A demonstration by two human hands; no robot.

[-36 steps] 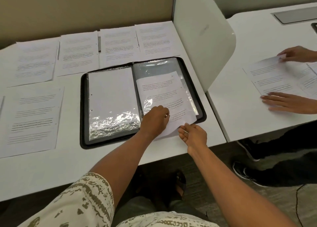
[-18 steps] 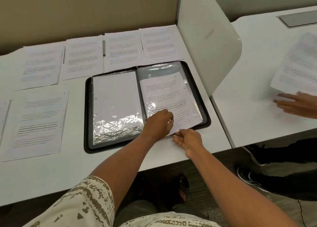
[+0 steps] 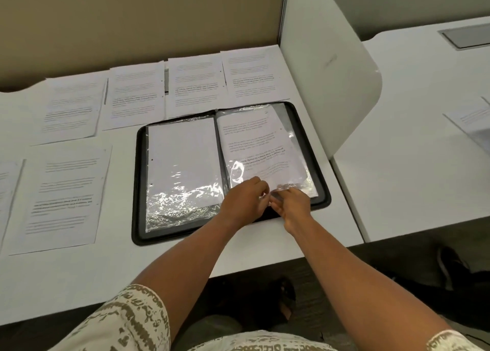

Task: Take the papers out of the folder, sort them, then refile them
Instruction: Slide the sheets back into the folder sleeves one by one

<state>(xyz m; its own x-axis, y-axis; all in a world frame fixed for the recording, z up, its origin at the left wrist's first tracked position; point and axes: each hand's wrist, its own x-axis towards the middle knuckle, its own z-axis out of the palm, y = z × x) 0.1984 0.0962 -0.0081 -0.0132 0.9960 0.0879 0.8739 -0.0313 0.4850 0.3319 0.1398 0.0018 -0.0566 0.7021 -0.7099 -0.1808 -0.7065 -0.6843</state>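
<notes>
Now the black folder point(image 3: 138, 191) lay open on the white desk point(image 3: 79, 284), and both hands were together at the near edge of its right side. A printed sheet point(image 3: 254, 149) lay in the clear sleeve point(image 3: 310, 186) on that side, just past the fingertips, a bit crooked. The left hand point(image 3: 245, 202) had its fingers curled down onto the bottom of the sleeve, and it looked like it was holding the plastic still. The right hand point(image 3: 290, 204) sat right beside it, touching it, with its fingers pinched on the shiny bottom edge of the sleeve. I could not tell if the pinch held the paper too or only the plastic. To the left of the hands, the other side of the folder held a blank-looking page point(image 3: 183, 154) under wrinkly plastic. More printed pages point(image 3: 66, 191) lay spread out on the desk, far to the left of the hands and beyond the folder. The step seemed to be getting this sheet snug in its sleeve. A good way would be to keep the plastic flat with one hand and to move the paper slowly with the other, so that no corner bends. The sheet should end up straight, with its edges lined up with the sleeve. Pulling hard could crease the paper or tear the thin plastic.
</notes>
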